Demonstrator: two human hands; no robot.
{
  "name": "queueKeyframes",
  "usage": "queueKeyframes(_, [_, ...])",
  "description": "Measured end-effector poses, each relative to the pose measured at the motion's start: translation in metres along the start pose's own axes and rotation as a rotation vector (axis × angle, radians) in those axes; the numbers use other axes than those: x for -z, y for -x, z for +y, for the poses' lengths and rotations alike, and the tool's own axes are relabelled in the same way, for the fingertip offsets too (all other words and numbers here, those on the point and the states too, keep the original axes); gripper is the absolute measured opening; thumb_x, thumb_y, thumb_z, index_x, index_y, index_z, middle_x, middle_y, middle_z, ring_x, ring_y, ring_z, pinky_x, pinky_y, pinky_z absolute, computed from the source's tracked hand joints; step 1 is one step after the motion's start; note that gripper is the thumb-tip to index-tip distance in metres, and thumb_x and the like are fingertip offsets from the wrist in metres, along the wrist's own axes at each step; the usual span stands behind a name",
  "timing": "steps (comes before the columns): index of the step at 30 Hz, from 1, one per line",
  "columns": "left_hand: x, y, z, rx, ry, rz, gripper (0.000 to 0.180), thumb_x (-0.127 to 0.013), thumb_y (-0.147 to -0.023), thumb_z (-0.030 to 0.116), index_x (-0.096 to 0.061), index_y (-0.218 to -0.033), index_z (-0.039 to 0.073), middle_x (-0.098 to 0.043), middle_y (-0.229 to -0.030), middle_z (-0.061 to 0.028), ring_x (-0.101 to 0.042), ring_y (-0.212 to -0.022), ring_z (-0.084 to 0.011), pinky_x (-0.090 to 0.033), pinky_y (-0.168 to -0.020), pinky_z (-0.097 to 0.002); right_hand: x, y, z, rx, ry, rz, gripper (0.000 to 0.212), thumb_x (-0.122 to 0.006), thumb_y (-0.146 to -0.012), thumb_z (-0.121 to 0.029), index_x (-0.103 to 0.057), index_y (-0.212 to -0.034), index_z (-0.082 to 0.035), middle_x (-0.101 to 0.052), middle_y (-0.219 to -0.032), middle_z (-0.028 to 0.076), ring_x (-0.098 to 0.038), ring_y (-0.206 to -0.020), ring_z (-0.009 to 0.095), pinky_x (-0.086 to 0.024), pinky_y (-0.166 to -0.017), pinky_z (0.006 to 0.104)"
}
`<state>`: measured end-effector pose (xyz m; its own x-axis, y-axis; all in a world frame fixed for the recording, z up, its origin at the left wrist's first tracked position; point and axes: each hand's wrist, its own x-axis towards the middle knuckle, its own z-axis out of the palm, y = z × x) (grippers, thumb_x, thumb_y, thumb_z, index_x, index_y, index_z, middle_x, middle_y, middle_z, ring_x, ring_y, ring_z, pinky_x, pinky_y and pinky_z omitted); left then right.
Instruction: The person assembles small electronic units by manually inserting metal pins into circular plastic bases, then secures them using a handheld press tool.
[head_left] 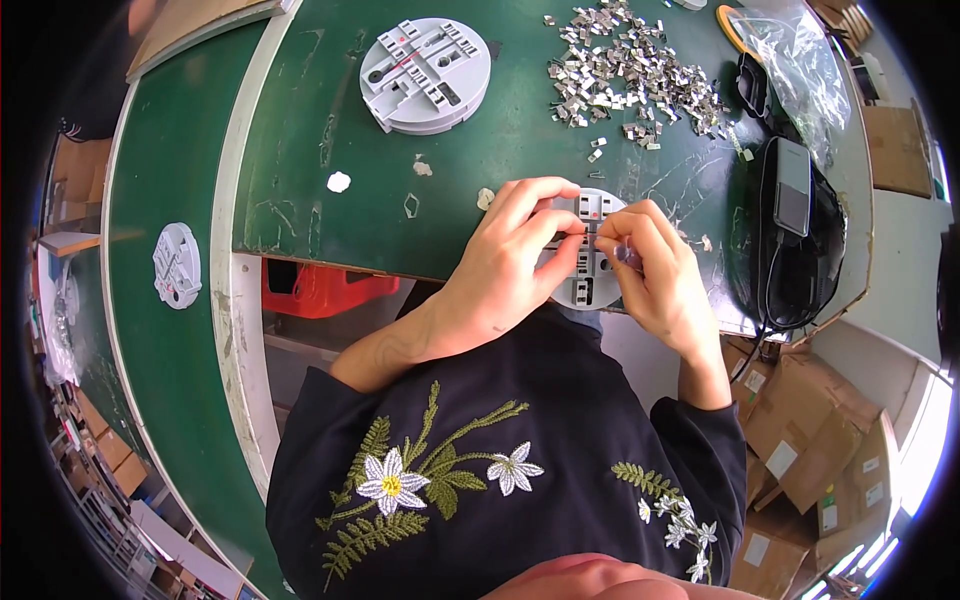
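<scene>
A round grey plastic base [574, 293] with slots and small metal pieces lies at the table's near edge, partly hidden by both hands. My left hand [500, 250] reaches over its left side, thumb and fingertips pinched together at the middle row of slots. Whatever they may hold is too small to make out. From the right, my right hand [660, 275] grips a small tool with a clear, purplish handle [628, 256], its thin end at the same row. Beyond the base, a heap of small shiny metal clips [640, 75] is spread on the green table, a few lying loose nearer.
Another stack of round grey bases [427, 75] stands at the far left of the table. One more base [177, 265] lies on the green surface further left. At right are a black case [800, 270], a grey cabled device [791, 187] and clear plastic bags [800, 70].
</scene>
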<state>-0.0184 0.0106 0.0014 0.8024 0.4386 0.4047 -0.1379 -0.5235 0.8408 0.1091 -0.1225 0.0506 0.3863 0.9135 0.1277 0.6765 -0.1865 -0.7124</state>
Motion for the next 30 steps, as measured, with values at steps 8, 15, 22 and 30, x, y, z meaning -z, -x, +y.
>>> queueKeyframes(8, [-0.001, 0.001, -0.004, 0.01, 0.028, 0.011, 0.019, -0.07, -0.079, -0.007, -0.065, -0.095, -0.001, -0.059, -0.125, -0.0121, -0.059, -0.102, -0.0248, -0.05, -0.085, -0.0318, 0.003, -0.004, 0.0, 0.049, 0.121, -0.116, 0.023, -0.06, -0.079, 0.011, -0.057, -0.099, 0.001, -0.059, -0.094, 0.012, -0.054, -0.068, 0.025, -0.047, -0.062, 0.0331])
queueKeyframes(15, [0.0, 0.003, -0.004, 0.04, 0.033, 0.002, 0.018, -0.069, -0.079, -0.008, -0.065, -0.095, -0.001, -0.059, -0.125, -0.0123, -0.059, -0.103, -0.0247, -0.05, -0.086, -0.0321, 0.003, -0.006, -0.003, 0.052, 0.18, -0.177, 0.027, -0.059, -0.077, 0.012, -0.056, -0.102, 0.0, -0.058, -0.096, 0.012, -0.057, -0.068, 0.028, -0.048, -0.063, 0.0353])
queueKeyframes(22, [0.0, 0.001, -0.006, 0.056, 0.052, -0.009, 0.019, -0.069, -0.078, -0.008, -0.065, -0.096, -0.002, -0.059, -0.126, -0.0119, -0.059, -0.103, -0.0247, -0.05, -0.086, -0.032, 0.007, -0.015, -0.009, 0.076, 0.367, -0.29, 0.031, -0.06, -0.077, 0.012, -0.056, -0.105, 0.0, -0.058, -0.097, 0.012, -0.058, -0.067, 0.027, -0.048, -0.062, 0.0362])
queueKeyframes(30, [0.001, -0.002, -0.009, 0.019, 0.056, -0.001, 0.021, -0.07, -0.076, -0.008, -0.065, -0.095, -0.001, -0.059, -0.123, -0.0113, -0.059, -0.1, -0.0245, -0.05, -0.084, -0.0316, 0.017, -0.026, 0.002, 0.058, 0.128, -0.327, 0.02, -0.064, -0.077, 0.009, -0.061, -0.095, 0.001, -0.06, -0.093, 0.01, -0.053, -0.062, 0.024, -0.045, -0.059, 0.0329])
